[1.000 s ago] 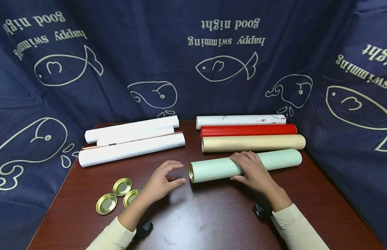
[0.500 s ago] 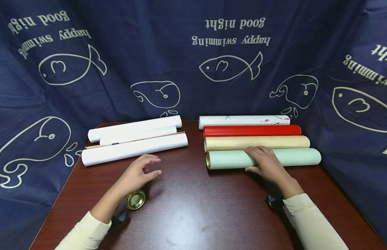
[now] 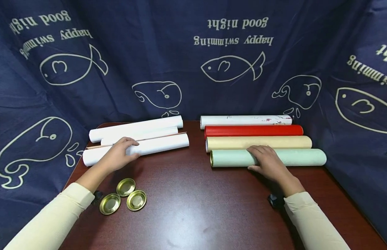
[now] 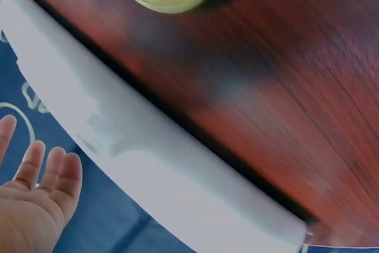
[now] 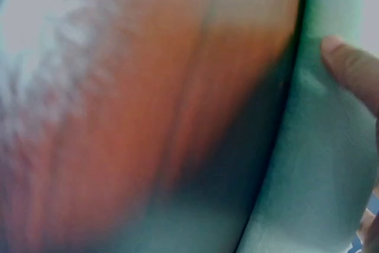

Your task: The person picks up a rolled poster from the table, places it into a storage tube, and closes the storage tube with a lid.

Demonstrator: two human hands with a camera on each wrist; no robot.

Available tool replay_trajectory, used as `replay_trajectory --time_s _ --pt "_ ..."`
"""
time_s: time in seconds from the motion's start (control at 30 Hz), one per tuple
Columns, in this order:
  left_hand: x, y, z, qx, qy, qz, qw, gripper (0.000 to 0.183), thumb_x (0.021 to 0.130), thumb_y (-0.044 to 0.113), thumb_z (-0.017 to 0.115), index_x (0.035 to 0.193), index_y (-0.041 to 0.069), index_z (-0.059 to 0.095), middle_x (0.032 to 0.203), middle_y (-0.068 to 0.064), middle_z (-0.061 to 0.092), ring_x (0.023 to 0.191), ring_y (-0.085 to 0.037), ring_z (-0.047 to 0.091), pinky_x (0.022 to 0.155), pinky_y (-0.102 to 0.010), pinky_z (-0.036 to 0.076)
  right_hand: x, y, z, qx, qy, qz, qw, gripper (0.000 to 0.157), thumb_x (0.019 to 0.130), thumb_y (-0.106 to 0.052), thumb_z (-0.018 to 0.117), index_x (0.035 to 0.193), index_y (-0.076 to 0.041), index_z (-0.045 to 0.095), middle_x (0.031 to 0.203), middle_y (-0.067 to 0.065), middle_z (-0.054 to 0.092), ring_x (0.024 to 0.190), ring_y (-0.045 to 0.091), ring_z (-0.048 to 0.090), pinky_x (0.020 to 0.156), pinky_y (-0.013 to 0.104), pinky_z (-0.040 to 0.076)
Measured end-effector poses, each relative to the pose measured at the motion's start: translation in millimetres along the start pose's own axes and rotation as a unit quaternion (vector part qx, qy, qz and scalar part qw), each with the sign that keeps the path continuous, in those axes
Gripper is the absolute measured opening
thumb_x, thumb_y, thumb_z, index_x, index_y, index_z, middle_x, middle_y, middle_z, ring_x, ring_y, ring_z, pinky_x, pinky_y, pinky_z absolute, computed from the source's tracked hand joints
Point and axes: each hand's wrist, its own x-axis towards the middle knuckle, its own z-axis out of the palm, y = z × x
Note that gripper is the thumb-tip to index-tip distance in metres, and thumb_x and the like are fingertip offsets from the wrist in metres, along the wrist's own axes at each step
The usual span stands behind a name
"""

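My right hand (image 3: 268,161) holds a pale green tube (image 3: 302,157) lying on the table, fingers over its top and thumb along its near side. Gold metal shows at the tube's left end. In the right wrist view the thumb touches the green tube (image 5: 314,164). My left hand (image 3: 118,156) hovers at the nearest white paper roll (image 3: 163,144), fingers spread and loosely bent with nothing between them. The left wrist view has the left hand (image 4: 38,205) beside the white roll (image 4: 195,176); no contact can be made out there.
Three gold metal lids (image 3: 136,200) lie on the brown table (image 3: 193,208) near my left forearm. More white rolls (image 3: 137,125) lie behind the nearest one. Beyond the green tube lie a beige tube (image 3: 230,143), a red tube (image 3: 252,130) and a patterned white tube (image 3: 243,120). Blue curtains surround the table.
The green tube has been moved right and back by my right hand, to lie alongside the beige tube. My left hand has gone left and back, from the tube's end to the white rolls.
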Motion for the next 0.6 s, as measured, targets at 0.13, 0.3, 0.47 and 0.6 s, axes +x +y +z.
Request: replay_trajectory --time_s 0.13,0.3,0.47,0.6 --pt "4.8 -14.8 -6.8 0.008 0.017 -0.021 0.9996 0.042 0.091 0.018 0.072 0.123 -0.006 0.062 0.126 -0.026 0.053 0.121 -0.045 0.050 0.103 -0.059 0.037 4 1 -8.5 0.043 0.007 0.021 0.999 0.058 0.078 -0.023 0.085 0.124 0.003 0.061 0.128 0.024 0.058 0.120 0.044 0.050 0.102 0.060 0.034" --pt "7.5 -26.1 -10.5 0.017 0.030 -0.031 0.9989 0.042 0.091 0.017 0.071 0.122 -0.008 0.062 0.125 -0.028 0.053 0.120 -0.046 0.049 0.103 -0.059 0.037 12 9 -24.5 0.072 -0.003 0.064 0.995 0.050 0.087 -0.022 0.077 0.125 0.006 0.060 0.132 0.027 0.054 0.125 0.046 0.045 0.104 0.062 0.033" --pt "10.9 -30.3 -8.6 0.053 0.015 -0.032 0.9980 0.052 0.090 0.025 0.074 0.129 -0.006 0.059 0.128 -0.028 0.051 0.121 -0.048 0.046 0.103 -0.061 0.036 30 22 -39.2 0.061 -0.028 0.063 0.996 0.050 0.089 -0.021 0.076 0.126 0.008 0.058 0.129 0.028 0.056 0.121 0.047 0.047 0.102 0.061 0.034" --pt "12.9 -30.0 -2.9 0.086 -0.006 -0.044 0.9953 0.065 0.088 0.033 0.076 0.136 -0.004 0.054 0.131 -0.029 0.049 0.121 -0.049 0.045 0.102 -0.062 0.036 42 31 -43.3 0.061 -0.063 0.063 0.994 0.048 0.088 -0.018 0.076 0.125 0.006 0.059 0.122 0.026 0.059 0.114 0.045 0.051 0.098 0.059 0.038"
